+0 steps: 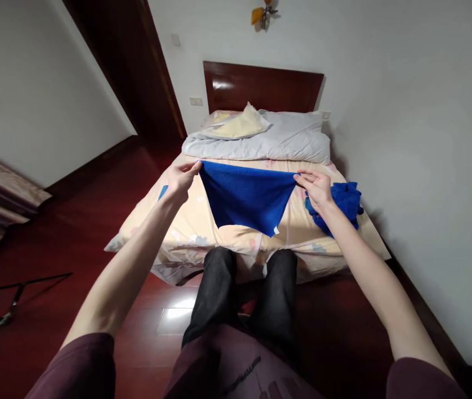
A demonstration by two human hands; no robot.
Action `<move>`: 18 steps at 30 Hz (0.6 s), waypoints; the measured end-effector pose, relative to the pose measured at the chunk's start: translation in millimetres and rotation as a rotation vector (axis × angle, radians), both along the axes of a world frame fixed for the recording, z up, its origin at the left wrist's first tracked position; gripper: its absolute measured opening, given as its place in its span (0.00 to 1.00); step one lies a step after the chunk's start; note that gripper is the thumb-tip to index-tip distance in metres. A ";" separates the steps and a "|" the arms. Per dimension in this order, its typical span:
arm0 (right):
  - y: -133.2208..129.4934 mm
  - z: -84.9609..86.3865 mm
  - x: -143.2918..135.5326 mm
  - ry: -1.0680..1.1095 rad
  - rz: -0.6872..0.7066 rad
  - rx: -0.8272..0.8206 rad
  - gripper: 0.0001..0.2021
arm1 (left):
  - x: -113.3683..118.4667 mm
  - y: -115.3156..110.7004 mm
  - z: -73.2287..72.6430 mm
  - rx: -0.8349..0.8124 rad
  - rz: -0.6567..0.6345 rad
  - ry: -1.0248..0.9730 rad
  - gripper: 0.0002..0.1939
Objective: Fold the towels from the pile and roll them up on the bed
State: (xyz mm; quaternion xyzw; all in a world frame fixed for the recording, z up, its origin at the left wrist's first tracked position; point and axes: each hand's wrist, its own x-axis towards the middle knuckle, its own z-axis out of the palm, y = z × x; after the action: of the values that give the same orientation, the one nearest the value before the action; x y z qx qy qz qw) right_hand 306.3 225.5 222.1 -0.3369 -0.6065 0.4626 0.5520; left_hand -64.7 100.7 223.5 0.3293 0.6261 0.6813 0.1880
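Left hand [184, 180]: pinched blue cloth's [246, 197] left corner
Right hand [316, 187]: pinched its right corner
Blue pile [346, 205]: lay at bed's [181, 233] right edge

My picture looks a bit dim, with dark corners. White shine glares off the floor [136, 343] and the headboard [261, 86]. I see soft shadows on the wall [419, 138]. The edges look stretched and leaning.

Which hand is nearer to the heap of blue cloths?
Right. The right hand appears close beside the heap of blue cloths; the left hand is farther away, across the held cloth.
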 end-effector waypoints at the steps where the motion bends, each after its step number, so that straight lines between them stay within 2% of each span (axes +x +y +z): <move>1: -4.4 -0.5 3.8 0.005 0.000 -0.014 0.27 | 2.3 -0.5 2.2 0.007 0.001 -0.004 0.23; 5: -20.0 -7.6 18.8 0.032 0.022 -0.096 0.26 | 12.3 -9.2 2.7 0.001 -0.035 -0.020 0.23; 11: -42.0 -22.8 41.3 0.081 0.018 -0.270 0.25 | 24.1 -40.8 -9.6 -0.101 -0.186 -0.078 0.25; 15: -55.2 -29.0 53.1 0.054 0.033 -0.321 0.24 | 24.8 -62.7 -13.5 -0.150 -0.249 -0.147 0.23; 18: -59.8 -30.7 56.9 0.013 0.060 -0.331 0.23 | 19.5 -69.8 -15.4 -0.181 -0.261 -0.158 0.22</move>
State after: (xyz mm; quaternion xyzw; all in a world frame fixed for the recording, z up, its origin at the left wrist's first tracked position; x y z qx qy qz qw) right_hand 363.2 165.8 191.4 -0.4018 -0.5282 0.5745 0.4790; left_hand -45.2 30.9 208.2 0.3351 0.6202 0.6155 0.3524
